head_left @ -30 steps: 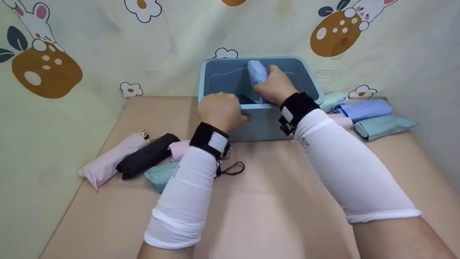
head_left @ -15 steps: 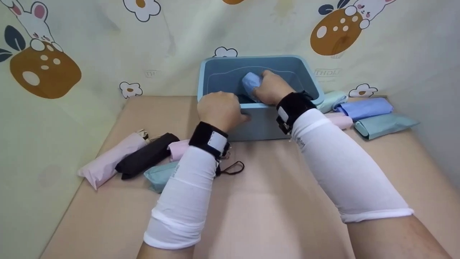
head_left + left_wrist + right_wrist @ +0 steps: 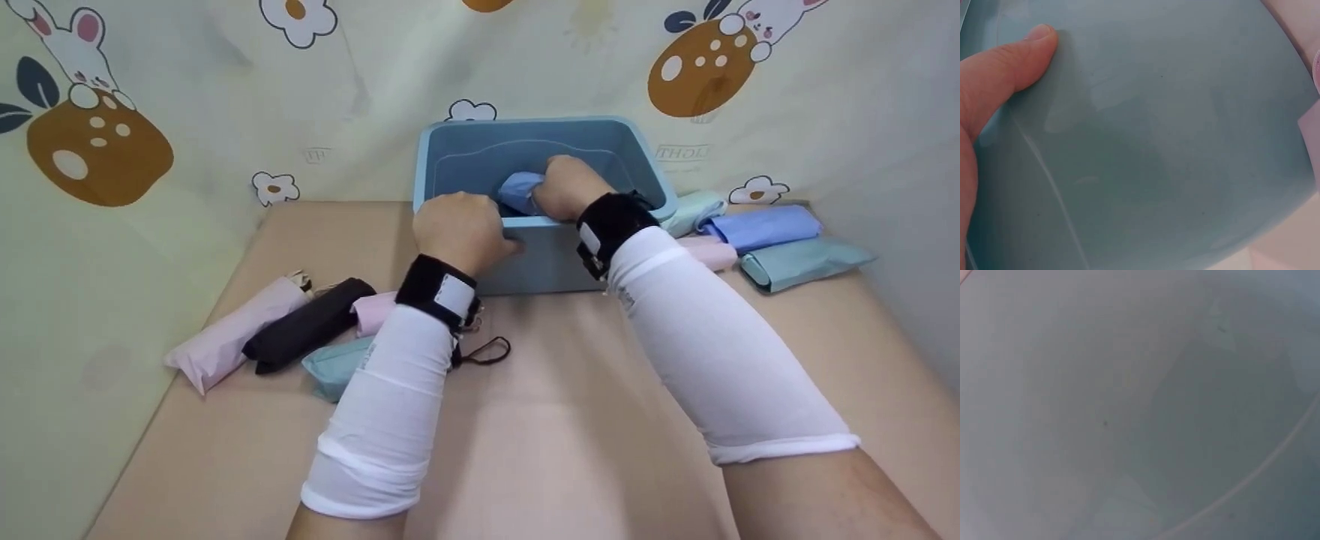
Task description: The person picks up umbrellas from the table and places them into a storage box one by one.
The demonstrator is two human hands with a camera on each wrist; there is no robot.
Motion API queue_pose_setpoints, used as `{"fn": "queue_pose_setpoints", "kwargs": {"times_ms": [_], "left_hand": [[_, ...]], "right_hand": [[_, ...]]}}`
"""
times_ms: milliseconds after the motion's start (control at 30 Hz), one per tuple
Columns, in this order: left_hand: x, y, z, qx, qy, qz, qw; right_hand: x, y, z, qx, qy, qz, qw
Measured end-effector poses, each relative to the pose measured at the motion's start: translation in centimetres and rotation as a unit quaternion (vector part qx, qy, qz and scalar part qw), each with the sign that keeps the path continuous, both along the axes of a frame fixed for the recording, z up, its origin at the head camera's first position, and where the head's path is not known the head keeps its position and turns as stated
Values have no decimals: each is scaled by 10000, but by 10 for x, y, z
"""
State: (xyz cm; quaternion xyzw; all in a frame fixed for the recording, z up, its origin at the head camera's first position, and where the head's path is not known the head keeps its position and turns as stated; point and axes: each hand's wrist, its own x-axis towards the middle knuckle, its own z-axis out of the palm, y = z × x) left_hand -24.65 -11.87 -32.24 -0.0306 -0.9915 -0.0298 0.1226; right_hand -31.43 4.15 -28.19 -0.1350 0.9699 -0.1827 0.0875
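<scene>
A blue-grey plastic bin [image 3: 540,259] stands at the back of the table. My left hand [image 3: 459,229] grips its front rim near the left corner, the fingers over the edge. In the left wrist view the thumb [image 3: 1030,53] lies against the bin's outer wall. My right hand [image 3: 571,187] reaches over the front rim into the bin and holds a light blue folded umbrella [image 3: 519,191]. The umbrella's lower part is hidden behind the front wall. Only the bin's wall [image 3: 1100,422] fills the right wrist view.
On the left of the table lie folded umbrellas: pale pink [image 3: 232,330], black [image 3: 307,324], another pink [image 3: 373,311] and teal [image 3: 337,366]. Right of the bin are mint [image 3: 697,210], blue [image 3: 765,227], teal [image 3: 806,262] and pink [image 3: 711,253] bundles. A patterned cloth [image 3: 360,90] hangs behind.
My right hand has lowered the light blue umbrella deeper into the bin, and its top end has tipped toward the left. The left hand stays on the rim.
</scene>
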Motion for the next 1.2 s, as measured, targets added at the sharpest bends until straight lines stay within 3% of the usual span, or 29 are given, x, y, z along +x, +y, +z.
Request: {"fn": "queue_pose_setpoints", "kwargs": {"times_ms": [367, 667, 1200], "left_hand": [[0, 1, 2, 32, -200, 67, 9998], [0, 1, 1, 15, -114, 54, 9999], [0, 1, 1, -9, -125, 89, 9999]], "right_hand": [[-1, 0, -2, 113, 42, 44, 9999], [1, 1, 0, 118, -24, 76, 9999], [3, -2, -4, -291, 62, -359, 9989]]}}
